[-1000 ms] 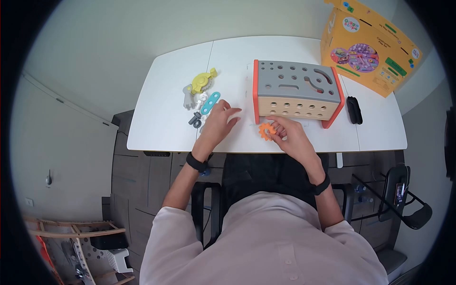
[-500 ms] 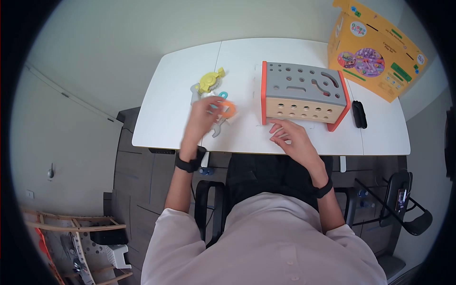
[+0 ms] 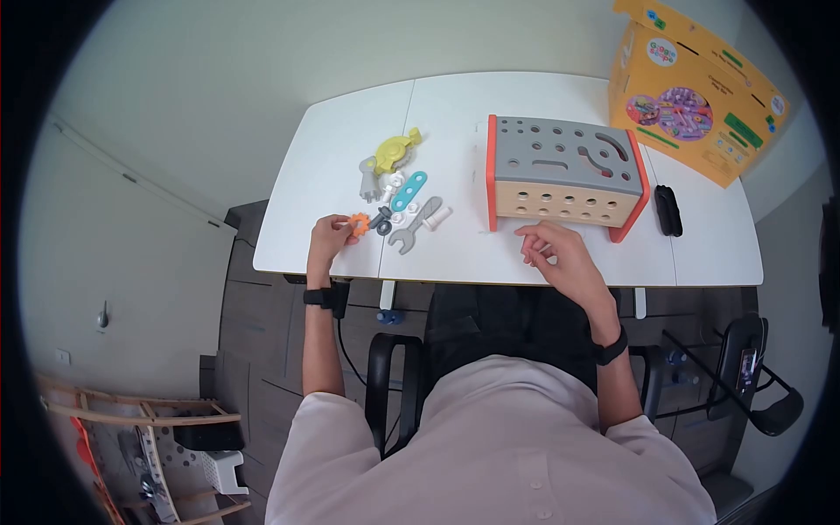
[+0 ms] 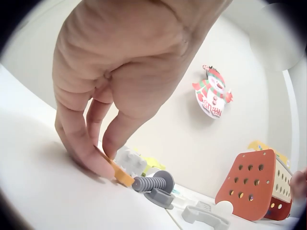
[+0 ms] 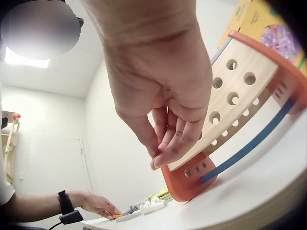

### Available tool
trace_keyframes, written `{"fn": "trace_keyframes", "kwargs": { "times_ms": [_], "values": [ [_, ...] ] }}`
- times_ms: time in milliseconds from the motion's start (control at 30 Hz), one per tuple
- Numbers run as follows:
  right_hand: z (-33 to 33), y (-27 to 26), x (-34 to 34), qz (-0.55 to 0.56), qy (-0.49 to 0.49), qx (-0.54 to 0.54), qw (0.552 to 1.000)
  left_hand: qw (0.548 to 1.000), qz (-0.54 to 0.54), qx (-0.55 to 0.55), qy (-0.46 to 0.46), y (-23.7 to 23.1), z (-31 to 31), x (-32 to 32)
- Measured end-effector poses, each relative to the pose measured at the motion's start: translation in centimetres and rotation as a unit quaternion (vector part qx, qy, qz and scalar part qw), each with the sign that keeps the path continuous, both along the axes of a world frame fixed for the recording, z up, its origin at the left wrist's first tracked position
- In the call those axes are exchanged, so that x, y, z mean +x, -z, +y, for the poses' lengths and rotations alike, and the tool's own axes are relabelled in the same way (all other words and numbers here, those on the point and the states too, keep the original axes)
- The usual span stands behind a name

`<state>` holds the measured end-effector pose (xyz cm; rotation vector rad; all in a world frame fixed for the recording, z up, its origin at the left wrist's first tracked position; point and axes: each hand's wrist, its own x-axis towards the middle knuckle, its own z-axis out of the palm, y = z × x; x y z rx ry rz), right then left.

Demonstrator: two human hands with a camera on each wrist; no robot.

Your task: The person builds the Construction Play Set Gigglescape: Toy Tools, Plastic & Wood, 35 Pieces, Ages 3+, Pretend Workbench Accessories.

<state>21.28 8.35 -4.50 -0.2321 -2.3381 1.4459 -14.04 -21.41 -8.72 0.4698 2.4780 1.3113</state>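
Note:
My left hand (image 3: 328, 242) pinches an orange gear (image 3: 360, 225) low over the table's left part; in the left wrist view the gear (image 4: 123, 176) is between thumb and fingers, beside a grey screw (image 4: 149, 183). A grey wrench (image 3: 416, 226), a teal strip (image 3: 409, 192), white pieces and a yellow saw-like toy (image 3: 395, 151) lie to its right and behind. My right hand (image 3: 565, 257), fingers bent and holding nothing, hovers before the wooden box (image 3: 564, 206) with grey top and red ends. In the right wrist view its thumb and fingertips (image 5: 156, 162) meet.
A large yellow carton (image 3: 691, 96) stands at the back right of the white table (image 3: 446, 105). Near the right edge lies a black case (image 3: 668, 211). The table's front edge runs just before both hands.
The orange gear has passed from my right hand to my left, which has carried it left beside the grey screw. My right hand stays before the box, without the gear.

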Motion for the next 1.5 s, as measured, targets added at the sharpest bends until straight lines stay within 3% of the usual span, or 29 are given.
{"fn": "trace_keyframes", "kwargs": {
  "times_ms": [67,133,167,233,600,1000,1133,1200,1233,1300,1367,1433,1500],
  "values": [
    [0.0,0.2,0.1,-0.005,0.002,0.013,1.000,0.999,0.009,-0.032,-0.006,-1.0,0.8,0.5],
    [0.1,0.1,0.2,-0.010,0.006,0.027,1.000,0.963,0.220,-0.156,-0.021,-1.5,1.7,0.2],
    [0.2,-0.1,0.3,-0.016,0.013,0.036,0.999,0.963,0.219,-0.155,-0.022,-2.4,2.6,0.8],
    [0.2,-0.2,0.4,-0.022,0.018,0.047,0.998,0.936,0.336,-0.084,0.063,-3.6,4.7,1.9],
    [0.8,-0.7,1.0,-0.024,0.033,0.048,0.998,0.890,0.371,-0.257,0.067,-2.7,10.8,2.4],
    [0.6,-0.4,0.7,-0.020,0.018,0.047,0.999,0.877,0.379,-0.287,0.072,-1.2,11.3,1.7],
    [0.8,-0.5,0.7,-0.048,0.015,0.058,0.997,0.889,0.378,-0.250,0.059,-4.0,11.1,3.6],
    [0.6,-0.8,0.5,-0.024,0.016,0.035,0.999,0.903,0.386,-0.146,0.116,-6.2,11.1,6.0],
    [0.3,-1.2,0.4,-0.026,0.015,0.034,0.999,0.904,0.384,-0.147,0.116,-7.6,11.2,7.7],
    [-0.5,-2.2,0.0,0.012,0.013,0.009,1.000,0.933,0.260,-0.052,0.245,-9.3,11.8,11.4],
    [-1.4,-2.1,-0.6,0.039,0.009,-0.023,0.999,0.899,0.250,0.024,0.358,-8.5,12.2,14.1],
    [-1.6,-1.6,-0.8,0.065,0.007,-0.054,0.996,0.878,0.208,0.004,0.432,-8.9,12.3,17.5],
    [-1.4,-0.5,-0.9,0.072,-0.036,-0.012,0.997,0.873,0.200,0.010,0.445,-8.5,12.4,19.2]
  ]
}}
